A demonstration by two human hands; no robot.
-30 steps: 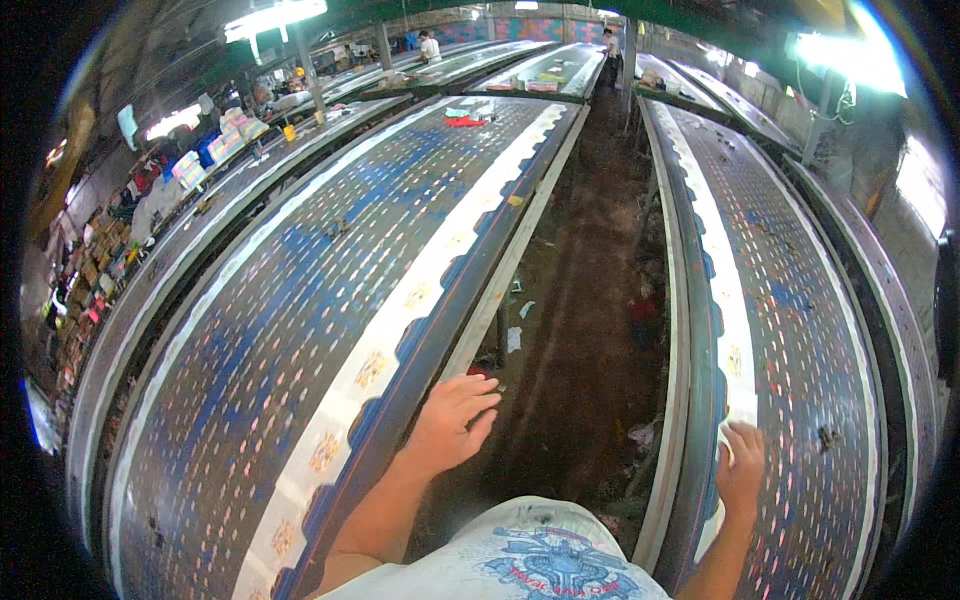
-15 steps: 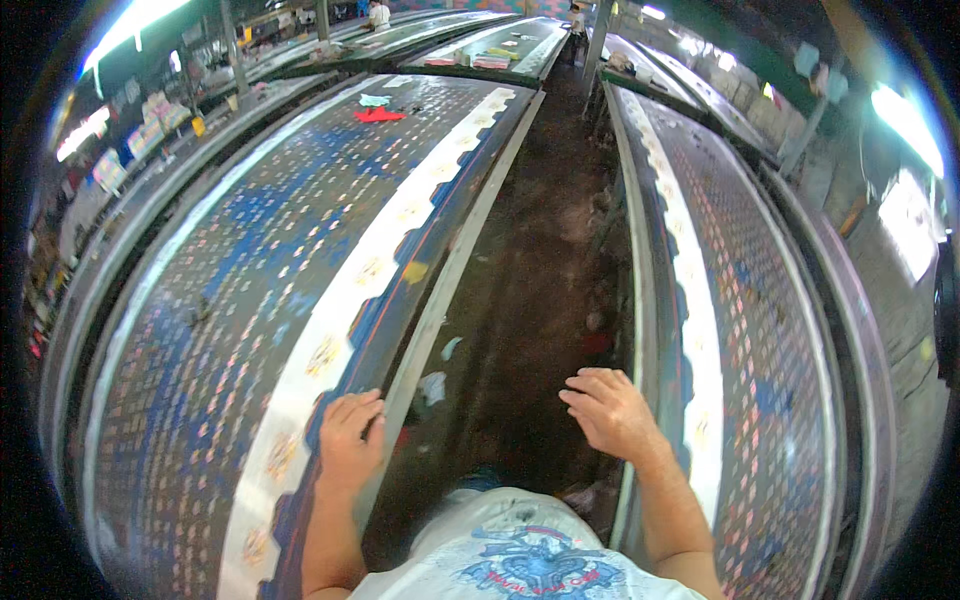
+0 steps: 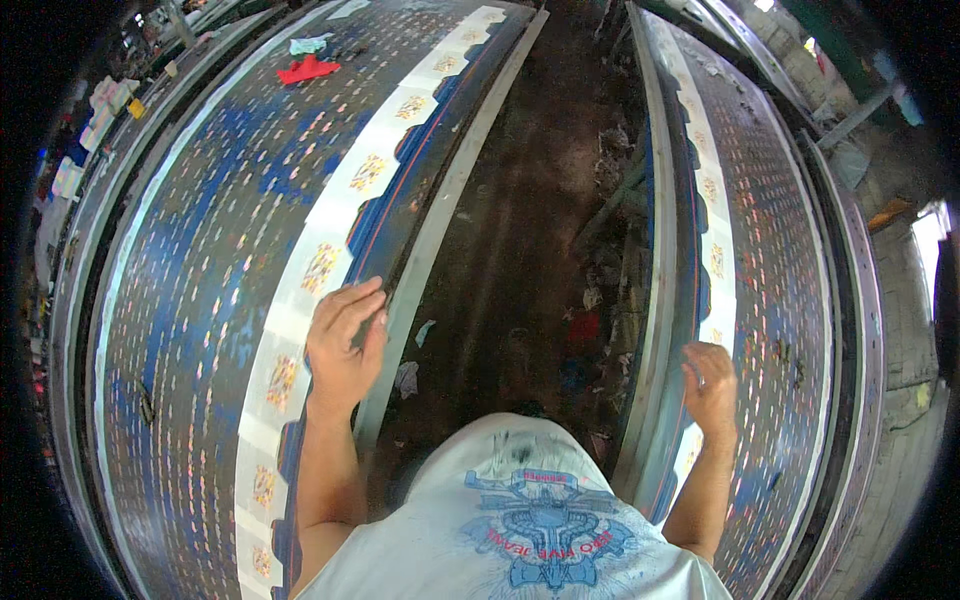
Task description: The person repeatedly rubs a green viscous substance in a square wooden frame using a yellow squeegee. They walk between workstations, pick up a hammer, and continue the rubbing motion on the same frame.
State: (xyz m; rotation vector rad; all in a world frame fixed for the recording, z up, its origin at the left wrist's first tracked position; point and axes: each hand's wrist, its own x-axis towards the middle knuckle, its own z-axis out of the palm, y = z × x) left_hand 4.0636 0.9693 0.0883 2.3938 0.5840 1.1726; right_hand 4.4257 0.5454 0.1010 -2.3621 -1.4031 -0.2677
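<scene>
Left grip is half open, fingers bent, thumb apart, empty; position: beside one white strip on the left tabletop. Right grip is loosely curled, contents indeterminable; position: at a second strip, right tabletop. Two cloths, one red, one pale green, lie on the left tabletop.

aisle dim | white glare far right | long tables bow outward | corners black
</scene>
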